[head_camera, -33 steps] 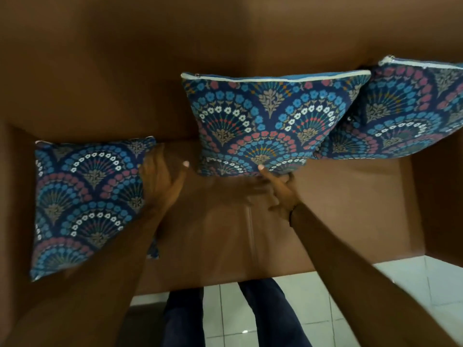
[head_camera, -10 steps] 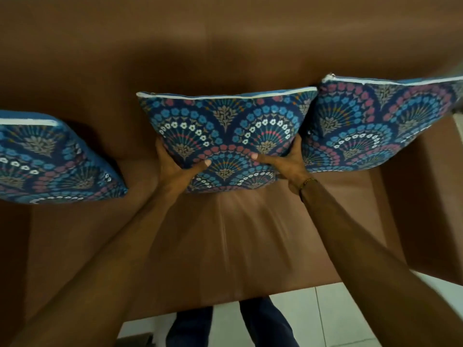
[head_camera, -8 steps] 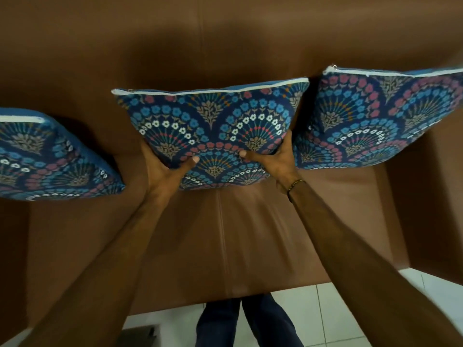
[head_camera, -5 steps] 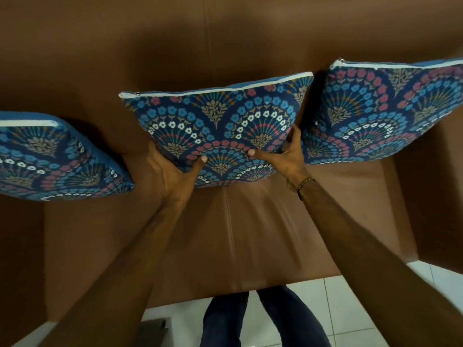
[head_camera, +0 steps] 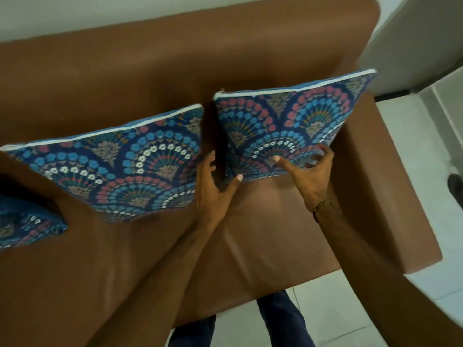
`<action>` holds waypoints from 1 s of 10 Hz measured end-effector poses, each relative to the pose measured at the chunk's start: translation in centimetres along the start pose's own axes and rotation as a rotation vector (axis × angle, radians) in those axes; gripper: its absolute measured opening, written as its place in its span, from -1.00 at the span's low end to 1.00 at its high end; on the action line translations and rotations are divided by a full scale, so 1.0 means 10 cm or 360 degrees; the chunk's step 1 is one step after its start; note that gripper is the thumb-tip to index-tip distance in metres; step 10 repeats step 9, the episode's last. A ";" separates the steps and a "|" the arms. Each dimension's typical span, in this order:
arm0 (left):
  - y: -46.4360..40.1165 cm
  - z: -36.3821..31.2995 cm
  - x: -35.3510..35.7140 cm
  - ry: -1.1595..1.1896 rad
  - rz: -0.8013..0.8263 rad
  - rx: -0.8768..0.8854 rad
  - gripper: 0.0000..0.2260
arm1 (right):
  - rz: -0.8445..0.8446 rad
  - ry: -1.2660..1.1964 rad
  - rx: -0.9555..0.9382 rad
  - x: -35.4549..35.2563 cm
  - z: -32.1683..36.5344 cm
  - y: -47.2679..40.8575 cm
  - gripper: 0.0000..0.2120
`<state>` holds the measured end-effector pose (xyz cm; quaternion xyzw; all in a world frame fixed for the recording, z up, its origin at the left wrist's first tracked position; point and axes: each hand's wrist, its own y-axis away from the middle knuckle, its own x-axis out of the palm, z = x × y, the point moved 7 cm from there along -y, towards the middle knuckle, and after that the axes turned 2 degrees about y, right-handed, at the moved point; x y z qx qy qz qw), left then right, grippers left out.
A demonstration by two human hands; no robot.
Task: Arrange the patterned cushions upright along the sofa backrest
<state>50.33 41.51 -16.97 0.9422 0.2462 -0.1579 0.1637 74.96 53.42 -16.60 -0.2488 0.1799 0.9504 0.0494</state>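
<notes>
I saw the left hand [head_camera: 213, 189] and right hand [head_camera: 309, 177] each clasping a lower corner of the right cushion [head_camera: 288, 126], which stood upright against the sofa backrest [head_camera: 150, 71]. The left hand's fingers [head_camera: 211, 157] ran partly hidden into the dark gap beside the middle cushion [head_camera: 117, 171]. A third cushion [head_camera: 22, 230] was cut off at the left edge.

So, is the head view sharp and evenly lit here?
Head view: slightly motion-soft, especially the left hand and right hand on the right cushion; a dark shadow fills the gap beside the middle cushion; the wide-angle lens bows the sofa backrest.
</notes>
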 end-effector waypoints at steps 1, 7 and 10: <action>-0.20 -0.06 0.42 0.0182 0.0035 -0.0141 -0.07 | -0.0029 -0.0078 0.0065 -0.34 -0.14 -0.44 0.37; -0.63 -0.25 1.21 0.0306 -0.0180 -0.0159 -0.07 | 0.0477 -0.0230 -0.0043 -0.57 -0.08 -1.43 -0.02; -0.47 -1.12 0.41 0.0112 -0.0248 0.0133 -0.06 | 0.0203 0.0262 -0.0484 -0.95 0.75 -0.66 -0.02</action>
